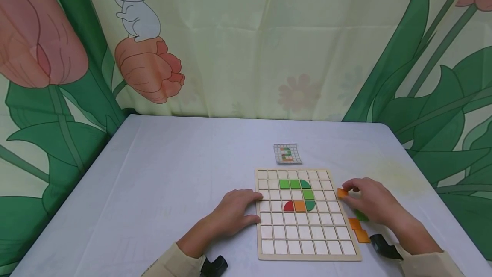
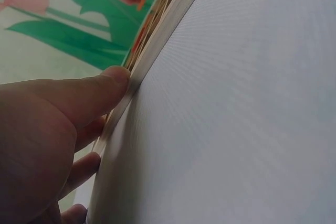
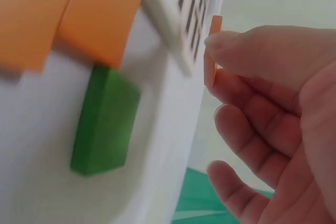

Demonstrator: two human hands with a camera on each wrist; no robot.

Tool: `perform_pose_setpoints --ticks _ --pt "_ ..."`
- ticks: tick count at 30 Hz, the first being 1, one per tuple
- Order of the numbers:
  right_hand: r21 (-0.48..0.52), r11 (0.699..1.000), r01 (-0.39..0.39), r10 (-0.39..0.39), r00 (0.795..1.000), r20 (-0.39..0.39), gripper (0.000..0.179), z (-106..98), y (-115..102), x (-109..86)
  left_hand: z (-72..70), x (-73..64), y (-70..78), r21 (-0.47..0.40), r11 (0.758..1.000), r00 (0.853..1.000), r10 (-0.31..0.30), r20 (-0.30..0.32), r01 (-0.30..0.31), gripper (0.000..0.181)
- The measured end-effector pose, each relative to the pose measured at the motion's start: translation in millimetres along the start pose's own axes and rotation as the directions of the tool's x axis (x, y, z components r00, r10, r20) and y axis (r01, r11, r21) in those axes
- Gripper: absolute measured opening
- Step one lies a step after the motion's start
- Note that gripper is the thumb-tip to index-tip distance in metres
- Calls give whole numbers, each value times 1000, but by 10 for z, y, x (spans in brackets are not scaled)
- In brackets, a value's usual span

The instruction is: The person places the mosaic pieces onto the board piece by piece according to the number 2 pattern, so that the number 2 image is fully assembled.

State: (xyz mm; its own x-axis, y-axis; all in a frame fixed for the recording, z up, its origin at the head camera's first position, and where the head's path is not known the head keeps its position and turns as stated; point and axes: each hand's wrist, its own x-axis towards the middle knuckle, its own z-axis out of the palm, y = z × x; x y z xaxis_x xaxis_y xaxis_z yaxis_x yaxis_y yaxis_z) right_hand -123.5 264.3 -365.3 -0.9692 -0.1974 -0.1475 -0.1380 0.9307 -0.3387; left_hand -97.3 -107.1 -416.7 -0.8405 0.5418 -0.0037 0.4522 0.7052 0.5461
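Note:
A wooden grid board (image 1: 307, 257) lies on the table. My left hand (image 1: 233, 213) rests at its left edge, fingertips and thumb touching the rim. Between thumb and fingertips my right hand (image 1: 374, 202) pinches an orange square tile (image 1: 342, 193), raised just beyond the board's right edge; the right wrist view shows this tile (image 3: 212, 51) edge-on. Set in the grid are a row of green tiles (image 1: 294, 184), another green square (image 1: 308, 194) under its right end, then a red quarter-round (image 1: 288, 206), an orange square (image 1: 299, 206) and a green quarter-round (image 1: 309, 206).
Beside the board's right edge lie two loose orange tiles (image 1: 362, 236) and a green tile (image 3: 107, 124), partly covered by the right hand in the head view. A small card (image 1: 287, 154) with a coloured grid pattern lies behind the board. A printed curtain (image 1: 238, 54) hangs behind the table.

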Motion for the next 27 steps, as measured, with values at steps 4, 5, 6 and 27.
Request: perform_pose_setpoints --ticks 4,5,6,27 --pt "10 1000 22 -22 1000 -5 32 -4 -101 -34 -6 -1 7 0 1000 1000 7 -4 -7 52" --pt "13 1000 24 -24 1000 -3 32 0 -130 -40 -8 -2 9 0 1000 1000 9 -5 -9 52" --pt "15 1000 24 -24 1000 -1 31 6 -162 -46 -10 -3 10 1 1000 1000 12 -7 -12 52" --pt "-37 989 145 -145 989 -11 27 200 -612 -102 -8 4 1 -14 1000 1000 19 -16 -19 51"
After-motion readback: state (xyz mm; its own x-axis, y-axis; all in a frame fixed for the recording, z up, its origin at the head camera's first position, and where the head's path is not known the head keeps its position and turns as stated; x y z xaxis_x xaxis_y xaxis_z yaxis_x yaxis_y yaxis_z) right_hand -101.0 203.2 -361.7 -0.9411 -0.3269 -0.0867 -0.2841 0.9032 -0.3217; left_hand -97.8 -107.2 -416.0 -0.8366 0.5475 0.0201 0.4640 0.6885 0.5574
